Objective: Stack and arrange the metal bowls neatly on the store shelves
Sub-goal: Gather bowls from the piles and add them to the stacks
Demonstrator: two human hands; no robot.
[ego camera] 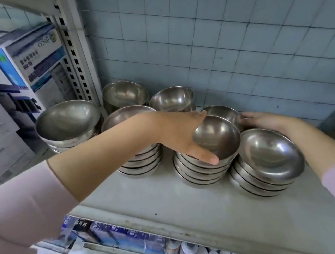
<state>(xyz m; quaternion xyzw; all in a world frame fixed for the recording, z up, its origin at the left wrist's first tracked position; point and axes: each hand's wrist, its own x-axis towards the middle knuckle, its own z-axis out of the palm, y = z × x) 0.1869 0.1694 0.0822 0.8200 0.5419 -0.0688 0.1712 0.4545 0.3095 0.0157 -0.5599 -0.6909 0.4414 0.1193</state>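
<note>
On the shelf (151, 196), the left hand (181, 137) wraps thumb and fingers (200, 114) round the middle bowl stack (201, 171), likely to steady it; the right hand (270, 121) touches the back bowls (223, 111), fingertips hidden.

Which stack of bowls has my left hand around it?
The front middle stack. The left hand grips it at the top, thumb in front and fingers behind. That hand holds none of the other stacks.
</note>
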